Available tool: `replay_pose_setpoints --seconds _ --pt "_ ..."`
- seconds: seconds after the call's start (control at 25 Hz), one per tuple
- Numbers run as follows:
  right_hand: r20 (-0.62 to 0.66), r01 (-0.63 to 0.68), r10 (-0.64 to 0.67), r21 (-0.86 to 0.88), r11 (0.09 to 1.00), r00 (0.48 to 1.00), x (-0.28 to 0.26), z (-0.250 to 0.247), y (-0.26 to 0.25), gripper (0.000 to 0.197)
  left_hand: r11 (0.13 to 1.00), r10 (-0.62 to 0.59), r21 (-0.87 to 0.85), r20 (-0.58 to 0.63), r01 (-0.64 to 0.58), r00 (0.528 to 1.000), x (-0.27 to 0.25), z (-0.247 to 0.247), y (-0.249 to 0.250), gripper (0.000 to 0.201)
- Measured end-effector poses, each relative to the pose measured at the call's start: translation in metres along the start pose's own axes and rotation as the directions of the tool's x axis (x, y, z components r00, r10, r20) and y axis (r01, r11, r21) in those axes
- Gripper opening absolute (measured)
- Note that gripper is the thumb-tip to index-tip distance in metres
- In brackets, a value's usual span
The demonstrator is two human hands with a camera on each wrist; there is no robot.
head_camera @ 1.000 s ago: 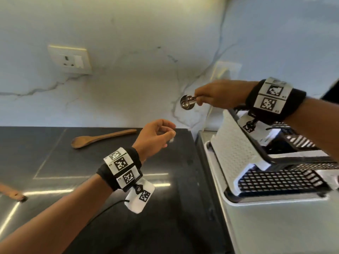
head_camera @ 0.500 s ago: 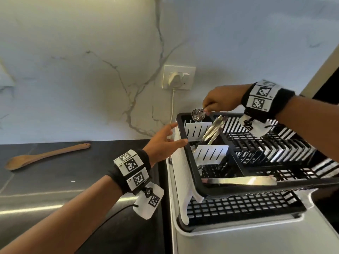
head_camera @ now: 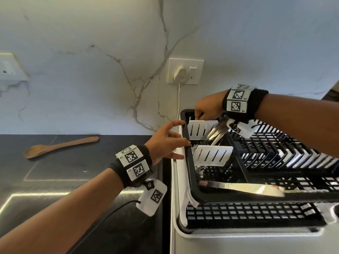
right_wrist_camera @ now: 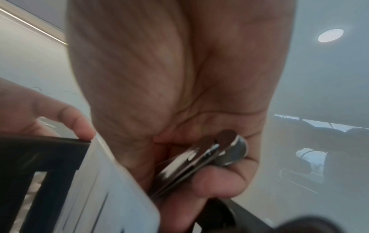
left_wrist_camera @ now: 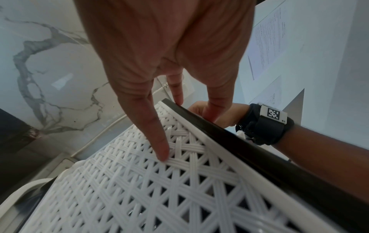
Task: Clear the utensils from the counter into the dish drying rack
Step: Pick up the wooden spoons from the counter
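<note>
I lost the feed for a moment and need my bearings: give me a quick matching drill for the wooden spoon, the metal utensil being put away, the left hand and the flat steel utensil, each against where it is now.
Things:
1. wooden spoon
2. metal utensil
3. left hand
4. flat steel utensil

Places:
A. fingers straight, touching the dish rack's left rim
B. lying across the rack's front, inside it
C. on the dark counter, left of the rack
D. pinched in the right hand over the rack's back left corner

Pairs: 1-C, 2-D, 3-A, 4-B
</note>
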State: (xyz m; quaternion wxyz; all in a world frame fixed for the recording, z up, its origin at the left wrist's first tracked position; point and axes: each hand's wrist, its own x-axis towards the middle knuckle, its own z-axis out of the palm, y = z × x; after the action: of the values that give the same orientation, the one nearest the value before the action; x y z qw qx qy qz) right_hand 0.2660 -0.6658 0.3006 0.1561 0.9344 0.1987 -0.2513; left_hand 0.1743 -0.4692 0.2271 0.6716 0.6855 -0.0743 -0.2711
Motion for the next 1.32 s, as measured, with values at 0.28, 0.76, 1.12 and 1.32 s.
replay_pose_setpoints --seconds 0.28,0.76,1.12,1.32 --pt "-0.044 -0.001 0.003 0.048 0.999 0.999 -0.011 0.0 0.0 0.028 1.0 0.002 0.013 -0.018 -0.002 1.0 -0.002 0.001 0.001 0.065" --pt "-0.241 0.076 -0.039 0.148 0.986 0.97 -0.025 -0.066 -0.079 0.028 0.912 0.024 0.41 -0.014 -0.016 1.0 -0.038 -0.046 -0.054 0.045" --pt "-0.089 0.308 -0.304 0.033 0.951 0.949 0.113 -0.063 -0.297 0.04 0.435 -0.172 0.694 -0.561 0.574 0.809 -0.184 -0.314 -0.188 0.075" --pt "-0.155 0.307 -0.294 0.065 0.949 0.943 0.247 -0.033 -0.393 0.073 0.388 -0.216 0.622 -0.656 0.68 0.724 -0.251 -0.405 -0.226 0.092"
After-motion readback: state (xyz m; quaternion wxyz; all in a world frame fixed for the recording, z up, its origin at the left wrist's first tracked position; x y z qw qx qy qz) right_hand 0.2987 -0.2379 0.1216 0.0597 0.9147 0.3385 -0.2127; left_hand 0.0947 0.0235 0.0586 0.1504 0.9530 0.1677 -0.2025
